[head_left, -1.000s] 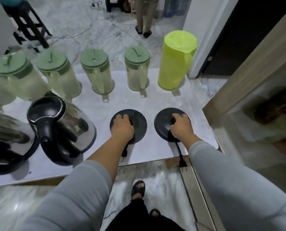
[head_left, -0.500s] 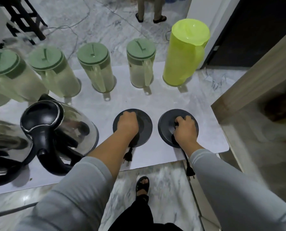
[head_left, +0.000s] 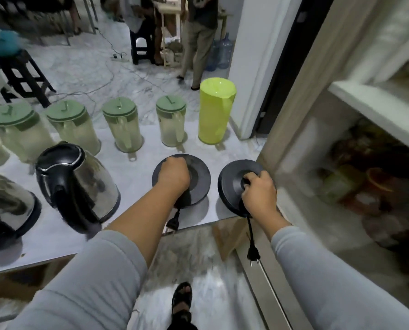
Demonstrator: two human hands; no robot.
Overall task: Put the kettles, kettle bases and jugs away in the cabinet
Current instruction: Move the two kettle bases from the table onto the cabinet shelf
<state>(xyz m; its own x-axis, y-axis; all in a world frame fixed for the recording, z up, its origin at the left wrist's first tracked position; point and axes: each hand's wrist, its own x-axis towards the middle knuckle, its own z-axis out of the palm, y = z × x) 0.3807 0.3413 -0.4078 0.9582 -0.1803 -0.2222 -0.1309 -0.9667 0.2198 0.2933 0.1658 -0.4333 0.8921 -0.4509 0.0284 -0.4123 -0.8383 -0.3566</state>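
Two round black kettle bases are held just above the white table [head_left: 139, 217]. My left hand [head_left: 172, 175] grips the left kettle base [head_left: 198, 182]; its plug hangs by the table's front edge. My right hand [head_left: 258, 189] grips the right kettle base [head_left: 229, 184], tilted at the table's right corner, with its cord and plug [head_left: 253, 252] dangling over the floor. Two steel kettles with black handles, one [head_left: 79, 184] and another [head_left: 5, 208], stand at the left. Several clear jugs with green lids [head_left: 125, 125] and a lime green jug [head_left: 215, 110] line the far edge.
The cabinet [head_left: 356, 163] stands right beside the table, its shelves blurred and holding several items. A black stool [head_left: 20, 75] and cables lie on the marble floor behind. People stand by a small table at the back. My sandalled foot [head_left: 182, 303] is below.
Both bases have come up off the table and shifted right toward the cabinet; the right base now tilts at the table corner. The camera has turned up and right, showing the cabinet shelves.
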